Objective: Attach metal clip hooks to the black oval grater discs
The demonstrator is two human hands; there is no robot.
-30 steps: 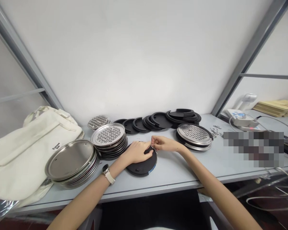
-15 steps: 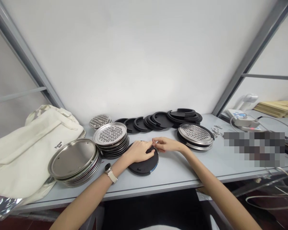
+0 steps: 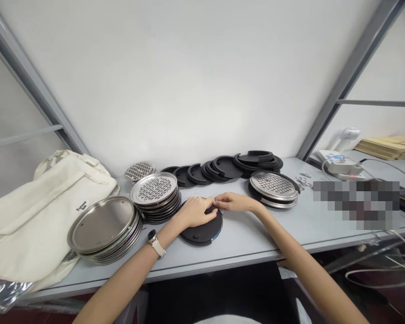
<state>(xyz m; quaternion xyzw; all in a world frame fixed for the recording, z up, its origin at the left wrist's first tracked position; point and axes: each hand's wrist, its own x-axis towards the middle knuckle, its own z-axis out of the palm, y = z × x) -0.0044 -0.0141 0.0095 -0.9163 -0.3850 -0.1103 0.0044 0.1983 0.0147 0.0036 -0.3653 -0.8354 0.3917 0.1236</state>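
A black round disc (image 3: 202, 231) with a short blue streak on its rim lies flat near the table's front edge. My left hand (image 3: 198, 212) rests on top of it, thumb and fingers closed at its upper right part. Against the same spot, my right hand (image 3: 230, 201) pinches something small at the disc's edge; a bit of shiny metal shows below the fingers. What exactly the fingertips hold is hidden. Left of the disc stands a stack of round grater plates (image 3: 155, 189). To the right are perforated metal plates (image 3: 274, 185) in black holders.
Plain metal discs (image 3: 103, 223) are stacked at the front left beside a cream bag (image 3: 50, 211). Black rings (image 3: 227, 167) line the wall. Small metal hooks (image 3: 303, 181) lie right, near a white device (image 3: 340, 166) with cables. Metal frame posts flank the table.
The view has shifted slightly. Both hands remain at the disc's upper right edge, with only small finger movement.
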